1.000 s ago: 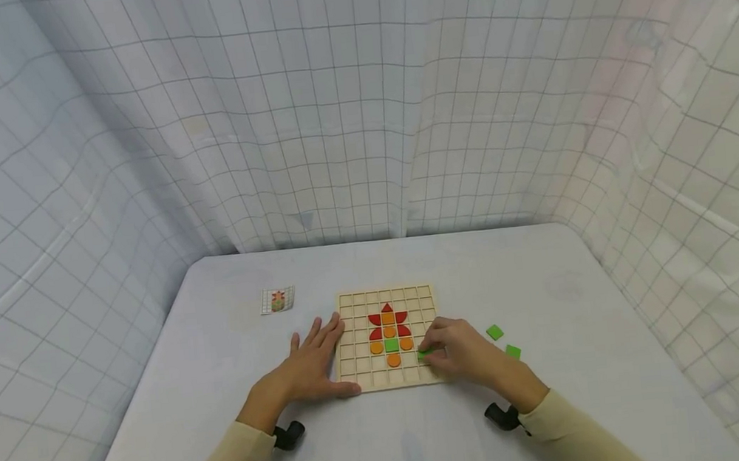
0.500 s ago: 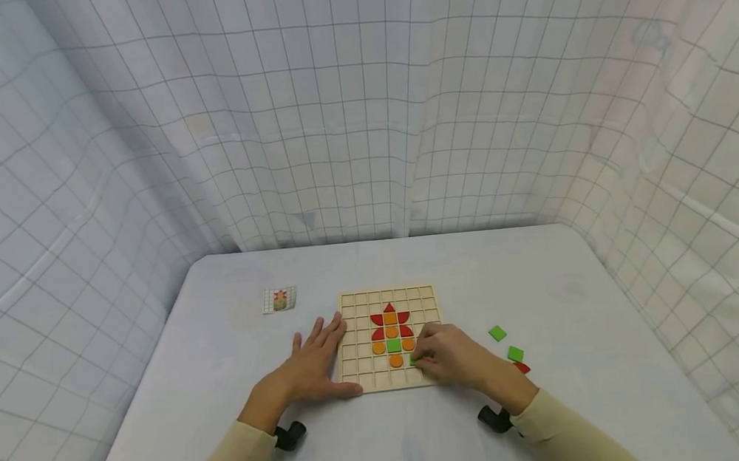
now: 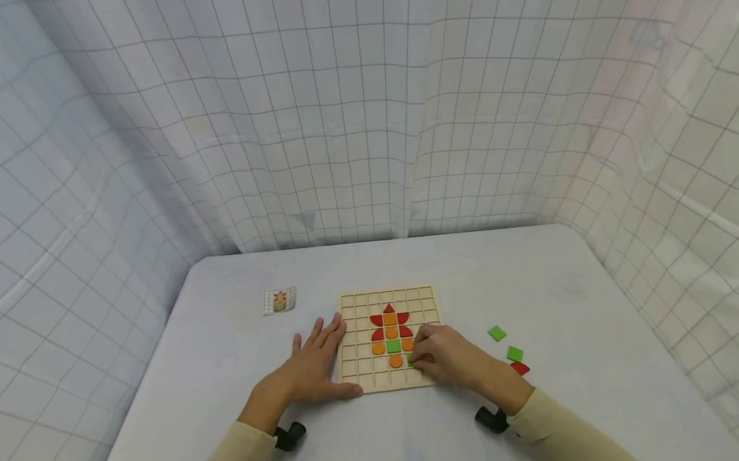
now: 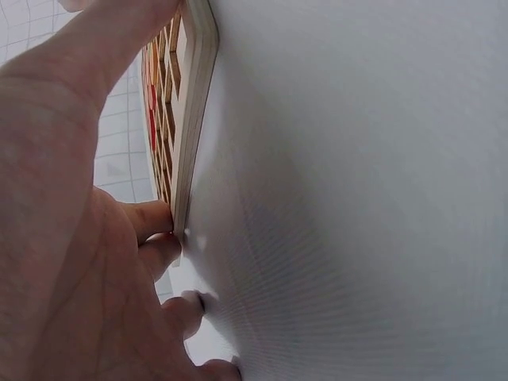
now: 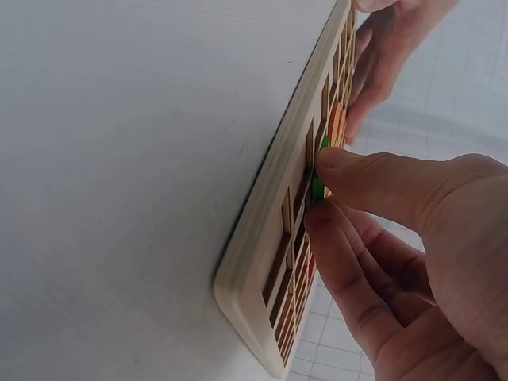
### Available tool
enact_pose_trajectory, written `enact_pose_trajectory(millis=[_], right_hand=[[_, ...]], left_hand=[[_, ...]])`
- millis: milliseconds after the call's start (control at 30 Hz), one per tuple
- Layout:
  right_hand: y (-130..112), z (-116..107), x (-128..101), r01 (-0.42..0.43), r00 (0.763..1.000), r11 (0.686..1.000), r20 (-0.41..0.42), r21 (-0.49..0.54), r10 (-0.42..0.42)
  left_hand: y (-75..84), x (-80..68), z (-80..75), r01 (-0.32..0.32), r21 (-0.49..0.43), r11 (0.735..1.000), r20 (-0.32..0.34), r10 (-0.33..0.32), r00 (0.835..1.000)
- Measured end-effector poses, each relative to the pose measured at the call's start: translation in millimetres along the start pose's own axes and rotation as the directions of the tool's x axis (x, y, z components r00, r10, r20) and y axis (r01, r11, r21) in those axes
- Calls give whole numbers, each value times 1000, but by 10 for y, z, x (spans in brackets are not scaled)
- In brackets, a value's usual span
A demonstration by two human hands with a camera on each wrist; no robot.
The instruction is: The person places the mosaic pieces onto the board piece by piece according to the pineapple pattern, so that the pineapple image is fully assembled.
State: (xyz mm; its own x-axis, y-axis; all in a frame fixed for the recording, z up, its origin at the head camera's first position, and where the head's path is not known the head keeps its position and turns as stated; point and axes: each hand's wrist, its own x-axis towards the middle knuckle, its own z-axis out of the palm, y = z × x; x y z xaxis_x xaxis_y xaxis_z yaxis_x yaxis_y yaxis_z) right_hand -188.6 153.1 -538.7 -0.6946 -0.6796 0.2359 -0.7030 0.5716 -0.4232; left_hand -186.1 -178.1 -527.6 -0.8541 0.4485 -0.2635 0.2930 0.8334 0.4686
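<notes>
On wooden grid board (image 3: 359, 371): no legible writing.

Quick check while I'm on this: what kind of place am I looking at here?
Probably a recording booth or test setup, not a home: a pale table closed in on all sides by grid-printed white curtains, with only a wooden grid board, loose coloured pieces and a small pattern card on it.

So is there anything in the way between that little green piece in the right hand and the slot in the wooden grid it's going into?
Nothing visible blocks it. The right hand pinches the green piece right at the wooden grid board, beside the orange circle in the lower rows. The cell under the piece is hidden by the fingers, so whether it is fully seated cannot be told.
</notes>
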Motion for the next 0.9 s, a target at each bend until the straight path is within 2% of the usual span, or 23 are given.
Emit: enact_pose_trajectory(millis=[267, 700, 900], right_hand=[[-15, 37, 30, 6, 1000, 1000, 0, 21, -6], [14, 64, 28, 38, 999, 999, -27, 22, -37], [-8, 14, -3, -6, 1000, 999, -25, 53, 7]], left_hand=[[-44, 7, 28, 13, 0, 1000, -1, -13, 1000], [-9, -15, 6, 11, -2, 1000, 2, -11, 1000], [-14, -16, 15, -1, 2, 1000, -5, 1, 1000]])
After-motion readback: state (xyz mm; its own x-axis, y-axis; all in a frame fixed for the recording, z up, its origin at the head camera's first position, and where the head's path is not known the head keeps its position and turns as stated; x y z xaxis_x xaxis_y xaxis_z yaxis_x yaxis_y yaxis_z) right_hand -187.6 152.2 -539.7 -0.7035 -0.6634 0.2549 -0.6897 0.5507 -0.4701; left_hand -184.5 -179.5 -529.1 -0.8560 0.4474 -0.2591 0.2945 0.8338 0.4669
